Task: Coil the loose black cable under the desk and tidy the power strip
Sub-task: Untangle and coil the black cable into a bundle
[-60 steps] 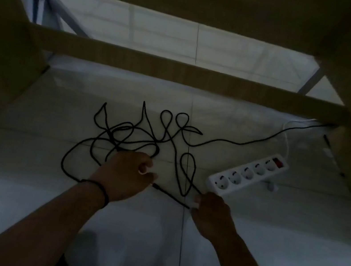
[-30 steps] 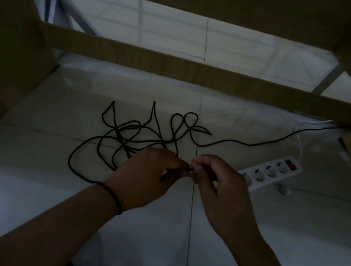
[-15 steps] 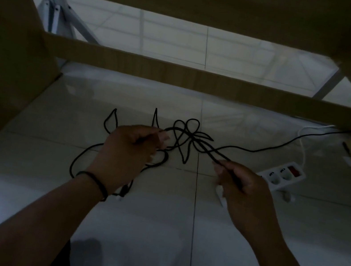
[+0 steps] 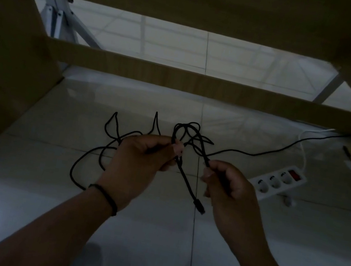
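At mid-frame the left hand (image 4: 140, 164), a dark band (image 4: 104, 197) on its wrist, pinched the thin, matte black cable (image 4: 187, 181) between thumb and fingers. Just right of it, the right hand (image 4: 228, 189) curled its fingers round another stretch of the cable. Between the hands the plug end (image 4: 199, 206) dangled free. Behind them, loose loops lay tangled on the glossy, pale tiled floor (image 4: 38, 214). The white power strip (image 4: 278, 185), long and boxy with round sockets and a red switch, lay at right, apart from the hands. Wood-grain desk panels (image 4: 179, 80) boxed in the left, top and right; open floor remained below. Since half a second earlier, the plug end had swung from under the left wrist to between the hands.
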`<action>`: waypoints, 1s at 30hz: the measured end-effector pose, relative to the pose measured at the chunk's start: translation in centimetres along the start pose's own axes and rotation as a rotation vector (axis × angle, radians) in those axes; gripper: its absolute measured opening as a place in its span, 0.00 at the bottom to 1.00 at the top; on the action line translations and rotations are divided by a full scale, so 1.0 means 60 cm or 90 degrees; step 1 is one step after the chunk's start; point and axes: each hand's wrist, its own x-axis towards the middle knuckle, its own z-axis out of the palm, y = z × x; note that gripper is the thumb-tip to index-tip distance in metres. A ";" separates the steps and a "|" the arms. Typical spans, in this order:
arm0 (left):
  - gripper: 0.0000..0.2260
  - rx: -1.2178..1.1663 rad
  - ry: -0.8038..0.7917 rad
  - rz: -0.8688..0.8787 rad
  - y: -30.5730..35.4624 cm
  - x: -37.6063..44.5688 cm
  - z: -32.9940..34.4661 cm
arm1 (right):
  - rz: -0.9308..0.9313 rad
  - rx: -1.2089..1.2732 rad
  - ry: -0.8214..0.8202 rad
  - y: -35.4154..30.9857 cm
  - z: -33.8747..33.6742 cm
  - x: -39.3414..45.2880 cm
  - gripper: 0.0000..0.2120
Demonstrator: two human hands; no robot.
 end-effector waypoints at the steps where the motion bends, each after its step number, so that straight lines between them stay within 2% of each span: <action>1: 0.08 -0.004 0.007 0.009 0.003 -0.001 0.001 | 0.000 -0.003 -0.017 -0.001 0.002 -0.002 0.08; 5: 0.11 -0.007 0.000 0.036 0.010 -0.008 0.005 | -0.035 -0.055 -0.079 -0.001 0.015 -0.011 0.04; 8: 0.15 -0.010 -0.019 0.052 0.014 -0.014 0.010 | -0.073 -0.076 -0.103 0.003 0.025 -0.016 0.10; 10: 0.13 0.016 -0.024 0.069 0.014 -0.017 0.012 | -0.075 -0.084 -0.092 0.005 0.026 -0.018 0.14; 12: 0.05 0.030 -0.011 0.087 0.013 -0.018 0.013 | -0.056 -0.065 -0.083 0.006 0.026 -0.018 0.14; 13: 0.04 0.041 -0.009 0.081 0.010 -0.017 0.012 | -0.046 -0.050 -0.078 0.006 0.026 -0.017 0.13; 15: 0.17 0.073 -0.038 0.048 -0.002 -0.013 0.011 | -0.035 -0.024 -0.073 0.005 0.025 -0.015 0.12; 16: 0.19 0.082 -0.080 0.035 -0.005 -0.013 0.010 | -0.035 -0.019 -0.077 0.003 0.023 -0.016 0.11; 19: 0.14 0.088 -0.172 0.026 -0.007 -0.018 0.014 | -0.048 -0.052 -0.104 -0.002 0.022 -0.019 0.14; 22: 0.08 0.073 -0.142 0.053 -0.009 -0.019 0.015 | -0.080 -0.117 -0.124 -0.003 0.027 -0.022 0.13; 26: 0.08 0.061 -0.103 0.078 -0.007 -0.024 0.021 | -0.139 -0.165 -0.114 -0.001 0.029 -0.029 0.09; 28: 0.08 0.058 -0.119 0.087 -0.006 -0.029 0.025 | -0.119 -0.138 -0.098 -0.007 0.025 -0.029 0.09; 30: 0.12 -0.019 -0.132 0.025 -0.012 -0.031 0.029 | -0.057 -0.035 -0.069 -0.020 0.018 -0.025 0.11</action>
